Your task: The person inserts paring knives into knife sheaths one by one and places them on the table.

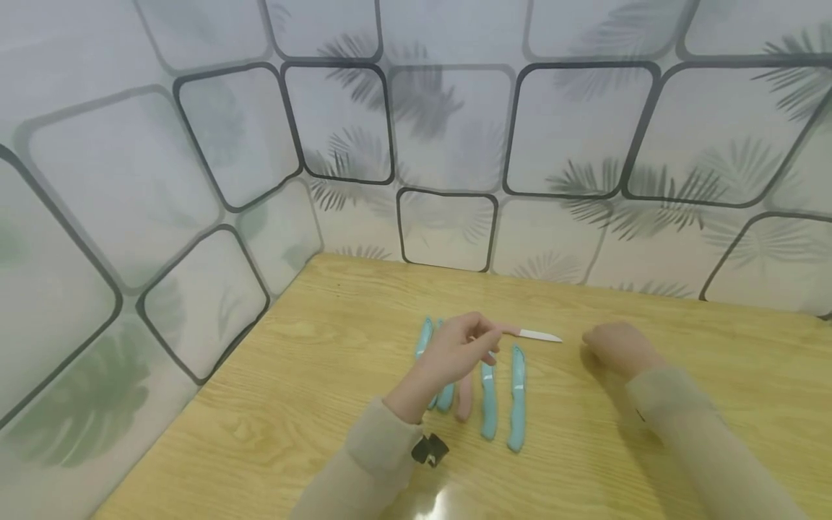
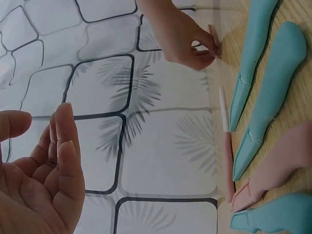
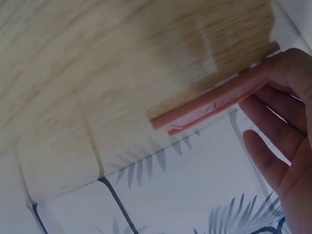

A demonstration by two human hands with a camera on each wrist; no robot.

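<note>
My left hand [image 1: 458,347] hovers over a row of knives, fingers loosely bent, palm bare in the left wrist view. Under and beside it lie several teal knives [image 1: 517,404] with teal blade covers, and one pink knife [image 1: 464,401] likewise covered. Behind them, a pink-handled knife [image 1: 539,336] rests crosswise with its white blade bare, its handle partly hidden by the left hand. To the right, my right hand [image 1: 620,348] is low over the table. Between thumb and fingers it pinches a long pink blade cover [image 3: 209,105], its slotted end pointing away from the hand.
The wood-grain table [image 1: 273,404] meets a patterned wall covering [image 1: 448,231] at the back and another stretch of it on the left. A small dark object [image 1: 430,449] sits at the left cuff.
</note>
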